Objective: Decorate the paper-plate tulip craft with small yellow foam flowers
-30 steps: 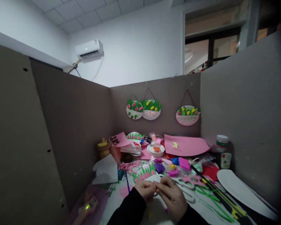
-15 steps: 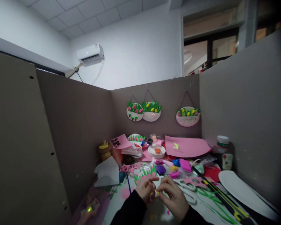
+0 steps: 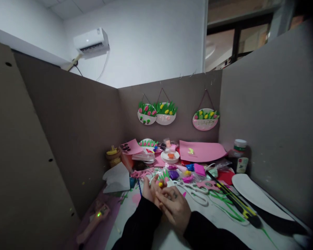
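My left hand [image 3: 149, 189] and my right hand [image 3: 174, 207] meet low in the middle of the view, both in black sleeves. The left hand's fingers pinch a small yellow bit of clay [image 3: 160, 184]. My right hand's fingers are curled against the left hand. Just behind them lies a paper plate craft with green leaves and pink tulips [image 3: 163, 175]. White scissors [image 3: 195, 191] lie to the right of my hands.
Brown cardboard walls [image 3: 75, 128] fence the desk on three sides. Three flower plates [image 3: 156, 113] hang on the back wall. Pink foam sheet [image 3: 200, 151], clay packets [image 3: 195, 169], a glue bottle [image 3: 239, 160], a white plate [image 3: 253, 196], a glue gun [image 3: 94, 220] and green strips crowd the desk.
The view tilted down and left. My hands drew closer together and rose slightly; the yellow bit now shows at the left fingertips.
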A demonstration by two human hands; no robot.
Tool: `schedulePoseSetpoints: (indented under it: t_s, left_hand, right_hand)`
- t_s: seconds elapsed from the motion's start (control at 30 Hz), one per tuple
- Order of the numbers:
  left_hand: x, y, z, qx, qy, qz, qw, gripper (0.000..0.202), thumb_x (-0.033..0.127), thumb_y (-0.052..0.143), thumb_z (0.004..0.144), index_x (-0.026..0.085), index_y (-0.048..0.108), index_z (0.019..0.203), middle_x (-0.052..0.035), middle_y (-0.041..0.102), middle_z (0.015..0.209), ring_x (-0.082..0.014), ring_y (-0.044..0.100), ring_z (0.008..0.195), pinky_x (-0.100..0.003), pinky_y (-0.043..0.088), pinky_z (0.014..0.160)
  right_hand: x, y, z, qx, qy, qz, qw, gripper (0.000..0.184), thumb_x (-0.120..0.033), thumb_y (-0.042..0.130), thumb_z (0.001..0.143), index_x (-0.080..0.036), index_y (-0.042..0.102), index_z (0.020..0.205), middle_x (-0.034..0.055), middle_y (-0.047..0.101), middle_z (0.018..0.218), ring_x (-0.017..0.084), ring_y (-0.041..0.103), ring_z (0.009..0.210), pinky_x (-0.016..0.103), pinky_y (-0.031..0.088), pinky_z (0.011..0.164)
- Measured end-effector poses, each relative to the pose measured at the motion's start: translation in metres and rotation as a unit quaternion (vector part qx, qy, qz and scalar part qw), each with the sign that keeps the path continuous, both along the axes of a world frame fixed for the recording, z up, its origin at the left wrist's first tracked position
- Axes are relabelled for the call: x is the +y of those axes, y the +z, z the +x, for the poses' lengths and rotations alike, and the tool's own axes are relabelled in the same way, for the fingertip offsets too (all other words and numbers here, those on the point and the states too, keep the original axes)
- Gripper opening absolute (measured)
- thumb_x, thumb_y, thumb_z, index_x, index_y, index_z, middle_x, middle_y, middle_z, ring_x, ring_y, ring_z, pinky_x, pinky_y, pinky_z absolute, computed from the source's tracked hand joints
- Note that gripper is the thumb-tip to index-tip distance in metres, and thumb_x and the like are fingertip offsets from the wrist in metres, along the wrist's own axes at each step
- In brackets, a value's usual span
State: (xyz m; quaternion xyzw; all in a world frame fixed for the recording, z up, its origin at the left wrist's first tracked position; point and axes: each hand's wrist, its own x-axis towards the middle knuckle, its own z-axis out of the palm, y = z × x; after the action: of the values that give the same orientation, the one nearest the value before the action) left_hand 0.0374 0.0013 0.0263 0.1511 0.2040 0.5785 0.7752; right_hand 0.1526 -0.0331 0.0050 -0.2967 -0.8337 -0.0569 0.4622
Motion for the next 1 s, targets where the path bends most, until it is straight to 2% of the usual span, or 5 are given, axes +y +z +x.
schedulePoseSetpoints:
  t_s: [0.23,0.33,0.53,0.73,1.0]
  left_hand:
    - [-0.002,0.011,-0.009,-0.03,0.024,0.028,0.999,0.055,0.069,0.026,0.075,0.02,0.044,0.092,-0.0047,0.048,0.077,-0.0202,0.053,0.069,-0.034,0.042,0.056]
    - [-0.001,0.009,-0.008,-0.025,0.038,0.048,0.998,0.057,0.071,0.021,0.074,0.022,0.043,0.093,-0.0039,0.048,0.077,-0.0201,0.053,0.069,-0.035,0.044,0.057]
    - [0.005,0.0,-0.006,0.002,0.052,0.024,0.998,0.059,0.072,0.02,0.073,0.022,0.042,0.094,-0.0041,0.049,0.077,-0.0198,0.054,0.07,-0.032,0.045,0.056]
    - [0.005,-0.001,-0.002,0.03,0.046,0.01,0.998,0.059,0.07,0.015,0.075,0.023,0.042,0.096,-0.0033,0.048,0.075,-0.0193,0.054,0.069,-0.035,0.047,0.06]
    - [-0.008,0.001,0.012,0.035,-0.019,0.008,0.999,0.06,0.067,0.016,0.078,0.02,0.042,0.104,-0.0079,0.053,0.09,-0.0207,0.056,0.076,-0.037,0.047,0.066]
  right_hand:
    - [-0.002,0.002,0.004,-0.039,-0.011,-0.057,0.998,0.05,-0.025,0.052,0.079,-0.02,0.046,0.127,0.01,0.05,0.097,0.024,0.043,0.092,0.041,0.042,0.08]
    - [-0.002,0.001,0.006,-0.041,0.015,-0.055,0.998,0.045,-0.025,0.054,0.077,-0.021,0.052,0.121,0.0096,0.049,0.1,0.024,0.042,0.095,0.041,0.041,0.082]
    - [-0.002,0.001,0.005,-0.049,0.03,-0.066,0.996,0.051,-0.027,0.058,0.074,-0.023,0.048,0.124,0.0086,0.048,0.1,0.023,0.041,0.092,0.041,0.041,0.08]
    - [-0.002,0.0,0.004,0.015,0.067,-0.038,0.997,0.035,-0.024,0.051,0.08,-0.022,0.057,0.114,0.0074,0.052,0.093,0.02,0.046,0.086,0.037,0.044,0.076]
    - [0.003,0.001,0.005,0.111,0.032,-0.029,0.993,0.017,-0.02,0.049,0.082,-0.021,0.065,0.085,0.0045,0.057,0.077,0.017,0.049,0.077,0.031,0.045,0.069]
